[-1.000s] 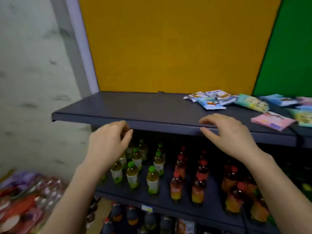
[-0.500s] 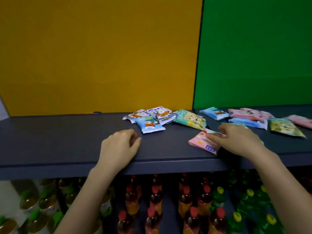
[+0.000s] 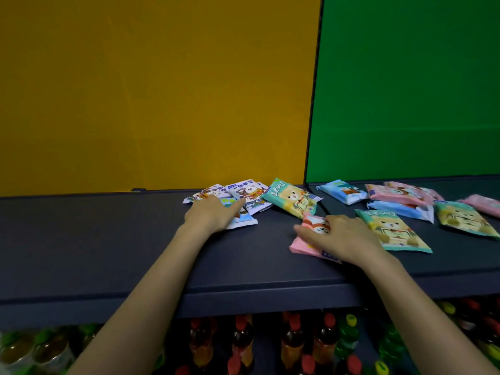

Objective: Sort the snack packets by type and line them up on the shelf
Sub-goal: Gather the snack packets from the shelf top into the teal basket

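Several snack packets lie scattered on a dark shelf [image 3: 108,239]. My left hand [image 3: 213,215] lies flat with straight fingers on a light blue packet [image 3: 243,221], beside two white packets [image 3: 244,190]. My right hand [image 3: 339,236] grips a pink packet [image 3: 304,246] near the shelf's front, thumb on its left edge and fingers over its top. Green packets [image 3: 289,198] [image 3: 393,232] flank that hand. More blue packets [image 3: 343,191], pink packets [image 3: 400,193] and another green packet [image 3: 465,219] lie farther right.
A yellow back panel [image 3: 162,90] and a green one [image 3: 405,90] stand behind the shelf, which runs on to the left of the packets. Bottles with red, green and yellow caps [image 3: 243,345] fill the shelf below.
The view swung right, from the shelf's left end to the packets. My left hand moved from the front edge onto the blue packet. My right hand reached the pink packet and took hold of it.
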